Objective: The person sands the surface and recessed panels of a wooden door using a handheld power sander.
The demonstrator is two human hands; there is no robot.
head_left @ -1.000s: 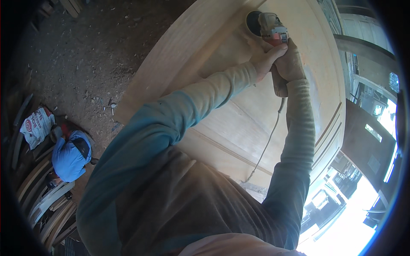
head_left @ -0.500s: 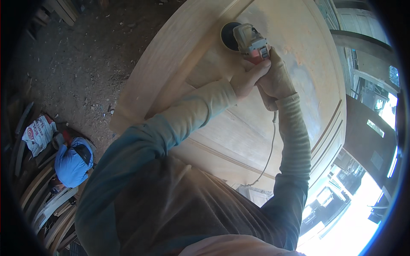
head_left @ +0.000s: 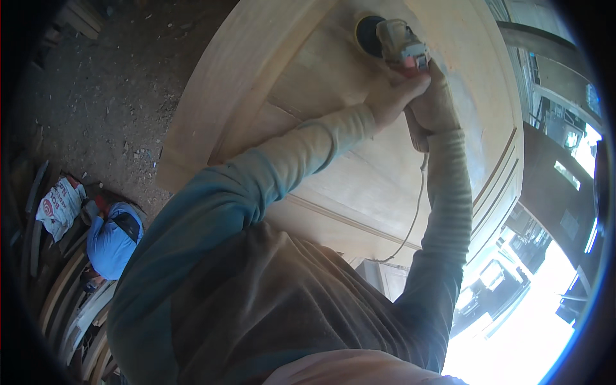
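An angle grinder [head_left: 399,43] with a round dark sanding disc [head_left: 368,36] lies against the face of a large pale wooden door [head_left: 308,90]. My left hand [head_left: 390,101] wraps around the grinder's body just behind its head, thumb on top. My right hand [head_left: 441,106] is closed round the rear grip, close against the left. Both hands hide much of the tool's body. From its back end a thin cord [head_left: 418,196] hangs down past my right forearm to the door's near edge. Greyish patches and fine dust show on the wood near the disc.
To the left, the dirt floor [head_left: 109,96] is strewn with chips. A person in blue [head_left: 114,244] bends beside a white printed sack [head_left: 61,208] and stacked curved timber pieces [head_left: 61,282]. Dark boards [head_left: 555,173] stand on the right, near bright daylight.
Both hands have slid the grinder a little to the right and farther up the door's face. Their grip is unchanged, and the cord has shifted with the tool.
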